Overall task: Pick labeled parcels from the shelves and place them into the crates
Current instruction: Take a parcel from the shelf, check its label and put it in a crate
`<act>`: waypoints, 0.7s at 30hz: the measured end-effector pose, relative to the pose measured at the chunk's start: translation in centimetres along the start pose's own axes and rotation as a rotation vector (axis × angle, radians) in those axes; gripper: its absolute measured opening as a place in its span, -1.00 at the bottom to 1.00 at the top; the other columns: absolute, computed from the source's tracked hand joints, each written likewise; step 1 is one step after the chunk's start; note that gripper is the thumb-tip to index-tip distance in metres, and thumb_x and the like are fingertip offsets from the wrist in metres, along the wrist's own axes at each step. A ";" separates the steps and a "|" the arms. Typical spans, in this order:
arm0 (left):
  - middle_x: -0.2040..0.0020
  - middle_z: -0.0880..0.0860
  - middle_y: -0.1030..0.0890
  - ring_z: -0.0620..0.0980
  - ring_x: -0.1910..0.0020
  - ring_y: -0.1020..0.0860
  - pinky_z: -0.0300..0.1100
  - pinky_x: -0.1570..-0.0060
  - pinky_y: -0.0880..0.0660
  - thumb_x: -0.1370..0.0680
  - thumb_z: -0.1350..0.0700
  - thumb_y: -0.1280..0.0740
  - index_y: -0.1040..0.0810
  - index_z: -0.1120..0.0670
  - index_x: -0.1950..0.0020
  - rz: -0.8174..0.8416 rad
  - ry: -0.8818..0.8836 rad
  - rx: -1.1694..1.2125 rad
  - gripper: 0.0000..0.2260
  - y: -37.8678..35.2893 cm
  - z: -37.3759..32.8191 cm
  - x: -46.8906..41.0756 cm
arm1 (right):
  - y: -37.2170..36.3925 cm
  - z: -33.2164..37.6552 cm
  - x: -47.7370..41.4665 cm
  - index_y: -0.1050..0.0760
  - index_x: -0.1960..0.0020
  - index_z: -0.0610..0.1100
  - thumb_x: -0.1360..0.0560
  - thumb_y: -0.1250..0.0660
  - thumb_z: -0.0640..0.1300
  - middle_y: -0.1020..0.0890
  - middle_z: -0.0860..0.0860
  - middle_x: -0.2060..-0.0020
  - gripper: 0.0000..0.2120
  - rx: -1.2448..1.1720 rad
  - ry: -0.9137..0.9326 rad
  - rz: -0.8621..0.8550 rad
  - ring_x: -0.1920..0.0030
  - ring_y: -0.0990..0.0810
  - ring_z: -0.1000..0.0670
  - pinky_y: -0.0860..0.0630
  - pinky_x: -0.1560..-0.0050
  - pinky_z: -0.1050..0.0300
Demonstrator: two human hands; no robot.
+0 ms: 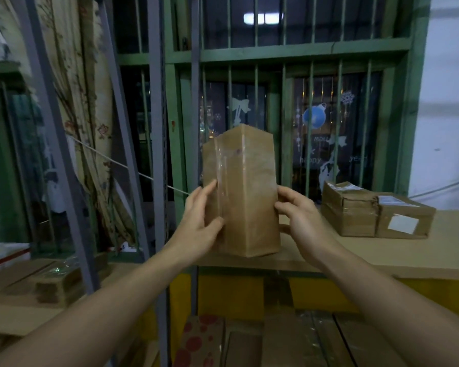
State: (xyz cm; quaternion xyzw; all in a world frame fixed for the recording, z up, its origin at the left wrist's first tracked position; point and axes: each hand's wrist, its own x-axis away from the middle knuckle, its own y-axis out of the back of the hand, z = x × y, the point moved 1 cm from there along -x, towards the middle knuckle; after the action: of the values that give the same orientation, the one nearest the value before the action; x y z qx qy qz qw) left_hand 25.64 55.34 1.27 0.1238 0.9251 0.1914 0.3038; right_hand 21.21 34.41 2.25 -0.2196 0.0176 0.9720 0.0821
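- My left hand (202, 223) grips the parcel (245, 186) on its left face, thumb low on the front and fingers along the taped strip.
- My right hand (300, 221) clasps the opposite side, fingers curled round the far edge.
- The parcel stands upright between both hands with one corner edge turned toward me. Its foot is at the front of the shelf (382, 256), and I cannot tell whether it rests there or is just clear of it.
- The two faces I see show only clear tape and no label.
- I judge this to be the pick step: the parcel is in hand and not yet in a crate.
- Next, I would turn it to find the label, then carry it off the shelf with both hands.
- I see no sure crate. The yellow panels (316, 292) under the shelf may belong to one, so I would have to look down first.
- Two more boxes (355, 215) sit further right on the shelf, touching each other, and the right one carries a white label (403, 223).
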 end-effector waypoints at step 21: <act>-0.08 -0.09 -0.68 -0.13 -0.04 -0.67 -0.17 0.04 -0.65 -0.72 0.07 -0.15 -0.28 -0.18 -0.48 -0.228 -0.070 0.334 -0.66 0.1 -1.1 0.8 | -0.4 0.2 1.2 -0.12 -0.58 0.11 -0.59 -0.39 -0.08 -0.62 0.15 -0.22 -0.32 0.070 0.147 -0.082 -0.17 -0.64 0.13 -0.59 -0.26 -0.06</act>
State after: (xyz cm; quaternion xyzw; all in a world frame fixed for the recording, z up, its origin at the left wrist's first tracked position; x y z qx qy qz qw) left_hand 24.35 55.42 1.66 0.0738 0.9408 -0.0048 0.3309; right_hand 20.11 34.96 1.94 -0.2878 0.0488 0.9479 0.1277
